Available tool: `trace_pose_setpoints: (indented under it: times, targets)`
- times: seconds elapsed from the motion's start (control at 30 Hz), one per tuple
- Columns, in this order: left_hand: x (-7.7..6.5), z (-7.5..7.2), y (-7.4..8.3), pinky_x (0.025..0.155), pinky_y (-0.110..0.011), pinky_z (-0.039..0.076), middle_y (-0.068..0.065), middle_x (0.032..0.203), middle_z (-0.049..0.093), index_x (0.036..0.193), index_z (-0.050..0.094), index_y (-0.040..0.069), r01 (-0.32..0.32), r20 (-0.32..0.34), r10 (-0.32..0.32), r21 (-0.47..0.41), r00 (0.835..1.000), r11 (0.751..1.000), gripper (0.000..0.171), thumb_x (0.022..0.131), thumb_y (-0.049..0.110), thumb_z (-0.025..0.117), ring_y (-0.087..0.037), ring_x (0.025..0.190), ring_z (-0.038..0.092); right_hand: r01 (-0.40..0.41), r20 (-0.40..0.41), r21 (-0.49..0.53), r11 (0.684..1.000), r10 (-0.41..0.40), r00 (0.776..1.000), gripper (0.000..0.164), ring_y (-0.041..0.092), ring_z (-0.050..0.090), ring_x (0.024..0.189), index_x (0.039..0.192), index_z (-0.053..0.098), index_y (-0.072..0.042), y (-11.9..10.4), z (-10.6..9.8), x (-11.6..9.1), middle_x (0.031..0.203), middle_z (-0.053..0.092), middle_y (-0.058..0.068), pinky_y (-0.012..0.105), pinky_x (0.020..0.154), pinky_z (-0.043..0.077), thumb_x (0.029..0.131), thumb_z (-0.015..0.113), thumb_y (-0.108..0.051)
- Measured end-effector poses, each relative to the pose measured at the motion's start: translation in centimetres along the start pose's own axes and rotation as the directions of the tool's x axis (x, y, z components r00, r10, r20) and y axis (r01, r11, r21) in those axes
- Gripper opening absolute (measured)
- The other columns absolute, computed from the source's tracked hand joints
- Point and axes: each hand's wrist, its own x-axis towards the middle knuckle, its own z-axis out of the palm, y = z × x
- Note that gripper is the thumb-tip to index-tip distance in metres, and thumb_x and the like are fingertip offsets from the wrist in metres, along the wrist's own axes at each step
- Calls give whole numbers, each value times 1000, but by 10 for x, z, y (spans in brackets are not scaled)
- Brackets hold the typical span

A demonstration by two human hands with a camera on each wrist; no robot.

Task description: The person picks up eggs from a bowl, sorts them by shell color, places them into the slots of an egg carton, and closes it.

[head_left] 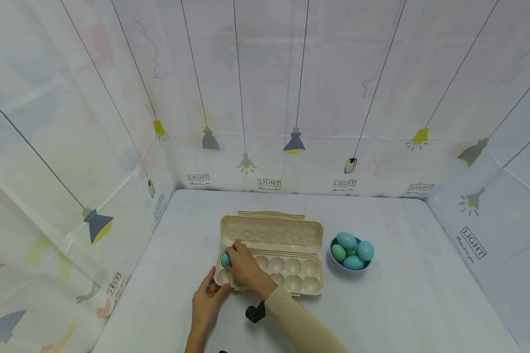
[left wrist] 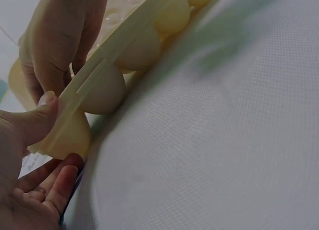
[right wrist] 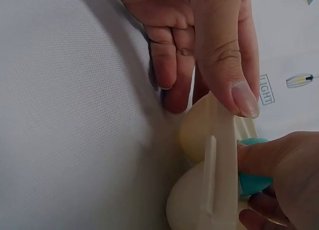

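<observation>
A beige plastic egg carton (head_left: 293,283) lies with its lid (head_left: 271,233) folded back. My right hand (head_left: 246,267) holds a blue egg (head_left: 226,260) at the back left cup. In the right wrist view, the thumb lies against the turquoise side of that egg (right wrist: 255,182), just behind the carton's rim. My left hand (head_left: 207,301) grips the carton's front left corner. Its thumb (left wrist: 42,118) lies over the rim and its other fingers are lower, beside the cups. Several carton cups to the right hold nothing; my right hand and wrist hide some others.
Right of the carton stands a bowl (head_left: 332,264) with several blue and green eggs (head_left: 354,263). A black object (head_left: 255,313) shows by the right wrist. White cloth (head_left: 406,294) covers the table, and printed curtains (head_left: 265,73) hang behind and at both sides.
</observation>
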Motion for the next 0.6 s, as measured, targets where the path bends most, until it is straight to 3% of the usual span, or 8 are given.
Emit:
trace_pose_setpoints:
  times: [0.1, 0.3, 0.5, 0.6]
  targets:
    - [0, 0, 1, 76, -13, 54, -21, 135, 62, 151, 44, 9, 3, 9, -3, -8, 1000, 1000, 76, 86, 26, 80, -13, 94, 72, -1, -20, -3, 1000, 1, 1000, 38, 21, 57, 107, 122, 63, -7, 0, 1, -1, 116, 54, 7, 31, 95, 53, 89, 78, -19]
    - [-9, -3, 26, 76, -13, 54, -25, 136, 60, 150, 43, 2, 21, 21, -20, -20, 1000, 1000, 73, 88, 14, 78, -27, 99, 72, 6, -50, -35, 999, -7, 999, 38, 20, 59, 102, 121, 62, -8, 0, 4, -2, 113, 54, 7, 30, 91, 54, 90, 77, -23]
    - [-2, -1, 3, 76, -13, 54, -21, 135, 62, 151, 44, 10, -5, 10, 5, -6, 1000, 1000, 75, 86, 24, 80, -17, 95, 73, -2, -36, -36, 999, 0, 999, 40, 19, 60, 104, 125, 61, -8, 2, 8, -1, 116, 53, 7, 29, 93, 54, 91, 75, -23]
    - [-1, -1, 1, 76, -14, 55, -21, 135, 63, 151, 45, 10, -15, 10, 15, -6, 1000, 1000, 76, 85, 27, 80, -17, 95, 73, 0, -32, -32, 999, -1, 999, 40, 19, 60, 104, 126, 60, -7, 2, 9, -2, 116, 53, 8, 30, 93, 54, 91, 75, -22]
